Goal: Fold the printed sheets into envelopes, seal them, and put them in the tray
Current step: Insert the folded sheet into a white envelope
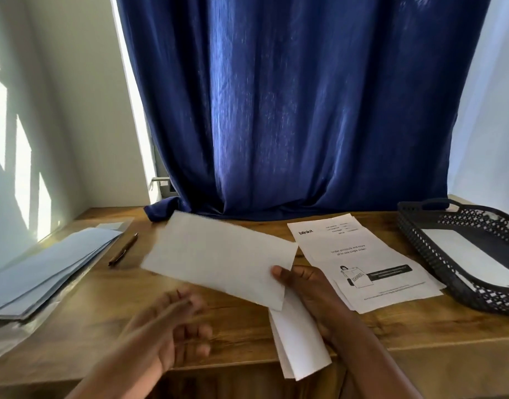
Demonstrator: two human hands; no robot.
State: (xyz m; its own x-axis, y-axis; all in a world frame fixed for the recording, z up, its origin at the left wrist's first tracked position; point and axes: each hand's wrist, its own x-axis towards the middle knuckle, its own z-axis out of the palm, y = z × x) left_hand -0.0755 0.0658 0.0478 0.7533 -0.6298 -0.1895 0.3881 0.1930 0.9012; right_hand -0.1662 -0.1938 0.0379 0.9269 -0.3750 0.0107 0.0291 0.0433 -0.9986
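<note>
A white envelope (218,254) is lifted, tilted; printed sheets (362,260) lie flat beside the black tray (420,240).

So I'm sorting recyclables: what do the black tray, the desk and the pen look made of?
Tray: likely matte moulded plastic, lattice walls. Desk: wood or wood-look laminate, visible grain. Pen: dark, glossy; too small to tell.

Single head camera looks forward and down, close over the table (241,326).

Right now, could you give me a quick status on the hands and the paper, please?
Right hand grips folded sheet. Left hand open, blurred. Tray right, unobstructed.
</note>
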